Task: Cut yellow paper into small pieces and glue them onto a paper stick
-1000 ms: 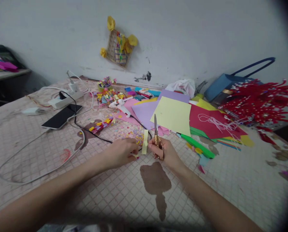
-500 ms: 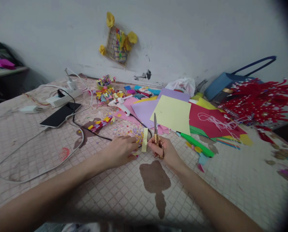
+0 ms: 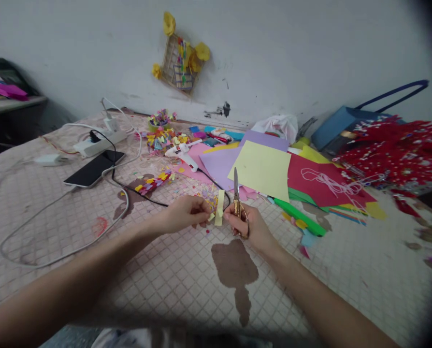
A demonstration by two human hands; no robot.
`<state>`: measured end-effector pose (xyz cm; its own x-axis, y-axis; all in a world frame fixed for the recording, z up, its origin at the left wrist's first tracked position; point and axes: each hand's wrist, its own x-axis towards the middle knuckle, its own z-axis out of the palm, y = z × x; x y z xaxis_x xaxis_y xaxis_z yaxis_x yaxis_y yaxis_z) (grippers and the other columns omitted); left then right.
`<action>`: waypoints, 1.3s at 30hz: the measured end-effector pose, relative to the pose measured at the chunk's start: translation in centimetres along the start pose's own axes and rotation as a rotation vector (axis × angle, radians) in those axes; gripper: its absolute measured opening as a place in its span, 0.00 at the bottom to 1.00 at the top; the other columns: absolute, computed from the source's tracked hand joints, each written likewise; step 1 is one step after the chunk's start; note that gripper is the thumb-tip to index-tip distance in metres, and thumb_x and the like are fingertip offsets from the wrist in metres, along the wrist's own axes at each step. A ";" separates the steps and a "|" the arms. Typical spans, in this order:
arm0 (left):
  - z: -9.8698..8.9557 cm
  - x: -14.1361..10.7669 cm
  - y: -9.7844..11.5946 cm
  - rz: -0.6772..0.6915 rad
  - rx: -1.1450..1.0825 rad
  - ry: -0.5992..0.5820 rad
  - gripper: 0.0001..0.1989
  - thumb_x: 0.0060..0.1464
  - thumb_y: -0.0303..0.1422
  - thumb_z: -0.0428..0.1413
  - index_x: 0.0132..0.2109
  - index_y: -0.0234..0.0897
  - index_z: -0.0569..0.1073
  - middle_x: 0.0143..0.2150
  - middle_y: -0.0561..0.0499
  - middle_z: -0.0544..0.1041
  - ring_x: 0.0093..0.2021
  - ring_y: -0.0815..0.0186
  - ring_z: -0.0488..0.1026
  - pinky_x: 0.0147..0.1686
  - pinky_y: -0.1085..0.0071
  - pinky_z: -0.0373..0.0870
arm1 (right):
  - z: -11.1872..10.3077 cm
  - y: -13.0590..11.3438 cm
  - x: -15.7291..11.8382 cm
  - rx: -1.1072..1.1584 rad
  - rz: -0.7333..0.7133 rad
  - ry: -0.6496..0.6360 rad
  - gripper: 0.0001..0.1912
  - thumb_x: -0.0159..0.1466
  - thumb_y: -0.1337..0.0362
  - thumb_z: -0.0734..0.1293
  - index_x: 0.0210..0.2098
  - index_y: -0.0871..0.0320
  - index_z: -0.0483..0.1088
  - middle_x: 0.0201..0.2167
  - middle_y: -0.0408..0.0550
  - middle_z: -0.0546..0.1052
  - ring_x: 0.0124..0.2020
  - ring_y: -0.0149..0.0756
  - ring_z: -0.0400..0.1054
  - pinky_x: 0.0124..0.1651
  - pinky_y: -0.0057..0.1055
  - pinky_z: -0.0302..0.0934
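Forearms [image 3: 103,261] angle inward, the right hand [image 3: 255,226] curled around forward-pointing scissors [image 3: 237,199].

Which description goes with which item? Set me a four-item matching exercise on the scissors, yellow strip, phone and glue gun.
1. scissors
2. yellow strip
3. phone
4. glue gun

A. black screen
B. between left hand and right hand
C. mostly white body
D. in the right hand's grip, blades pointing away

Pairs: 1-D, 2-B, 3-A, 4-C
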<state>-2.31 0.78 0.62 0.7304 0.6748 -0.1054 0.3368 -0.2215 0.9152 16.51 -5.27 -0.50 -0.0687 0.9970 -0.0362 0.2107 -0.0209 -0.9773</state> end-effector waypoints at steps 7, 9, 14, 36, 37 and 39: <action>0.2 0.4 -0.3 -0.033 -0.298 -0.005 0.08 0.47 0.31 0.55 0.35 0.30 0.69 0.27 0.54 0.70 0.24 0.75 0.65 0.24 0.77 0.62 | 0.2 -0.3 -0.3 -0.027 -0.026 -0.062 0.07 0.56 0.61 0.63 0.27 0.59 0.65 0.17 0.36 0.60 0.17 0.24 0.55 0.20 0.22 0.52; 0.2 0.4 -0.1 -0.002 -0.278 -0.009 0.08 0.48 0.31 0.54 0.35 0.30 0.70 0.27 0.54 0.69 0.25 0.76 0.64 0.25 0.77 0.62 | 0.2 -0.3 -0.3 -0.052 -0.021 -0.078 0.07 0.56 0.62 0.63 0.27 0.60 0.65 0.16 0.36 0.60 0.17 0.24 0.54 0.20 0.22 0.51; 0.4 0.2 0.0 0.107 -0.209 -0.012 0.07 0.48 0.29 0.54 0.36 0.30 0.69 0.29 0.52 0.71 0.28 0.74 0.65 0.28 0.77 0.62 | 0.1 -0.2 -0.2 -0.084 -0.027 -0.135 0.06 0.55 0.63 0.63 0.27 0.60 0.65 0.17 0.36 0.60 0.17 0.24 0.53 0.20 0.22 0.49; 0.8 0.3 -0.5 0.004 -0.392 -0.019 0.09 0.46 0.29 0.58 0.34 0.29 0.68 0.24 0.52 0.73 0.23 0.73 0.72 0.23 0.78 0.67 | 0.3 0.2 -0.4 -0.252 -0.123 -0.074 0.07 0.57 0.62 0.63 0.28 0.60 0.67 0.18 0.38 0.62 0.20 0.26 0.54 0.23 0.23 0.50; 0.8 0.3 -0.5 -0.006 -0.407 -0.003 0.10 0.46 0.30 0.58 0.35 0.29 0.68 0.25 0.52 0.74 0.23 0.73 0.72 0.23 0.78 0.67 | 0.3 0.2 -0.4 -0.219 -0.110 -0.061 0.08 0.57 0.60 0.62 0.29 0.60 0.67 0.18 0.38 0.62 0.19 0.26 0.54 0.22 0.23 0.50; 0.7 0.4 -0.4 -0.022 -0.437 0.025 0.11 0.46 0.30 0.59 0.36 0.28 0.67 0.26 0.50 0.75 0.24 0.72 0.73 0.24 0.77 0.68 | 0.4 0.3 -0.3 -0.155 -0.081 -0.068 0.11 0.57 0.58 0.62 0.31 0.60 0.67 0.17 0.38 0.62 0.18 0.27 0.54 0.21 0.23 0.50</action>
<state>-1.78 0.63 -0.09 0.7095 0.6941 -0.1219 0.0651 0.1076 0.9921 16.24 -5.60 -0.82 -0.1563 0.9875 0.0219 0.3489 0.0760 -0.9341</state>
